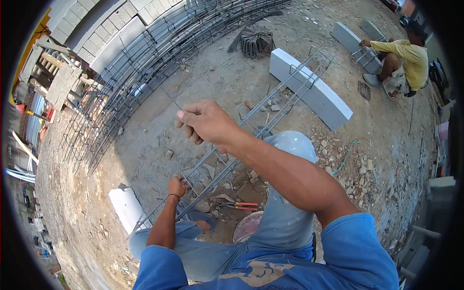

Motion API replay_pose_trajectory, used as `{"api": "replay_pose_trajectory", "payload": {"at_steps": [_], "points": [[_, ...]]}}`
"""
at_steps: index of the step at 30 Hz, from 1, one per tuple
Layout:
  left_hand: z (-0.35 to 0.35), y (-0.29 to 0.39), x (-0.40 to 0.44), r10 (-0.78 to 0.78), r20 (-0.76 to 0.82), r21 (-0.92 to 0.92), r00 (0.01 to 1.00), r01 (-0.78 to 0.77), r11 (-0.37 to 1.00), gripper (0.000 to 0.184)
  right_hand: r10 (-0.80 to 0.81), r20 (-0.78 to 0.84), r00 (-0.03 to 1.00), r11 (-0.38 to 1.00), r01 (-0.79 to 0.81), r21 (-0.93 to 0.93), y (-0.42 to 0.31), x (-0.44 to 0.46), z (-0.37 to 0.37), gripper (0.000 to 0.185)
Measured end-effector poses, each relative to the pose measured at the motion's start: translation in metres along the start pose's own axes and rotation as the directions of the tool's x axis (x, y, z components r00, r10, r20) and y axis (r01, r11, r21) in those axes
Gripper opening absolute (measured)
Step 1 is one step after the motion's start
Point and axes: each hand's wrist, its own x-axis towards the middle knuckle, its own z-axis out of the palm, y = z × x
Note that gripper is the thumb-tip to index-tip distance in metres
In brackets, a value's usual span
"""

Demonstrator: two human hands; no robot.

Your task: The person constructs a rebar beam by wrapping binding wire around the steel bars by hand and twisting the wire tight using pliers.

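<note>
In the head view, a long steel cage (276,93) is seen slanting from the lower left to the upper right, over the person's lap and legs. Its far end is laid across a white block (316,94), and its near end is seen by another pale block (126,209) at the lower left. The cage's near part is gripped by the left hand (178,186), with the fingers curled closed at a bar; whether anything else is held there cannot be told. The right hand (205,124) is raised above the cage, apart from it, with the fingers bent inward and a thin wire (171,98) pinched at the thumb and fingertips.

On the ground beneath the cage, pliers (244,206) with red handles are seen, just beside a dusty bucket (247,227) that is partly hidden by the leg. More steel cages (145,63) are piled at the upper left, beside stacked blocks (108,31). A bundle of bent rods (257,41) is set near the white block. At the upper right, a crouching co-worker (408,60) in a yellow shirt is seen beside a further block (347,36).
</note>
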Motion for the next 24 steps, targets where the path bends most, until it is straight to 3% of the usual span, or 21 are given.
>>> {"api": "replay_pose_trajectory", "payload": {"at_steps": [1, 2, 3, 7, 8, 10, 11, 15, 17, 24], "points": [[-0.004, -0.003, 0.002, -0.005, 0.06, -0.072, 0.998, 0.01, 0.997, 0.007, -0.007, -0.003, 1.0, 0.999, 0.007, -0.032, -0.002, -0.001, -0.002, 0.027], [0.003, -0.02, 0.009, -0.043, 0.095, -0.29, 0.995, 0.069, 0.955, 0.009, 0.012, -0.027, 1.0, 0.998, -0.013, -0.068, -0.005, -0.003, -0.002, 0.028], [-0.017, -0.003, 0.001, -0.053, 0.145, -0.242, 0.988, 0.087, 0.966, 0.013, 0.004, -0.044, 0.999, 0.991, -0.009, -0.13, -0.007, -0.004, -0.003, 0.028], [-0.017, -0.036, 0.017, -0.102, 0.234, -0.384, 0.967, 0.189, 0.904, 0.042, 0.008, -0.028, 1.0, 0.986, -0.012, -0.165, -0.002, -0.002, -0.013, 0.028], [-0.023, -0.028, 0.016, -0.115, 0.229, -0.405, 0.967, 0.202, 0.892, 0.042, 0.01, -0.044, 0.999, 0.987, -0.017, -0.161, -0.001, -0.001, -0.015, 0.028], [-0.039, -0.011, 0.018, -0.315, 0.276, -0.394, 0.908, 0.405, 0.825, 0.059, 0.011, -0.055, 0.998, 0.984, -0.021, -0.174, 0.001, 0.001, -0.016, 0.028], [-0.038, -0.017, 0.023, -0.351, 0.274, -0.377, 0.895, 0.436, 0.817, 0.081, 0.009, -0.047, 0.999, 0.987, -0.016, -0.162, 0.004, 0.003, -0.016, 0.027], [-0.038, -0.001, 0.021, -0.341, 0.18, -0.269, 0.923, 0.38, 0.885, 0.079, 0.05, -0.06, 0.997, 0.979, -0.061, -0.193, 0.009, 0.004, 0.001, 0.026], [-0.043, 0.007, 0.018, -0.404, 0.236, -0.341, 0.884, 0.465, 0.817, 0.074, 0.085, -0.037, 0.996, 0.978, -0.091, -0.189, 0.018, 0.005, 0.01, 0.026], [-0.04, 0.009, 0.03, -0.375, 0.253, -0.295, 0.892, 0.441, 0.848, 0.074, 0.311, 0.083, 0.947, 0.936, -0.29, -0.201, 0.073, -0.009, 0.051, 0.023]]}}
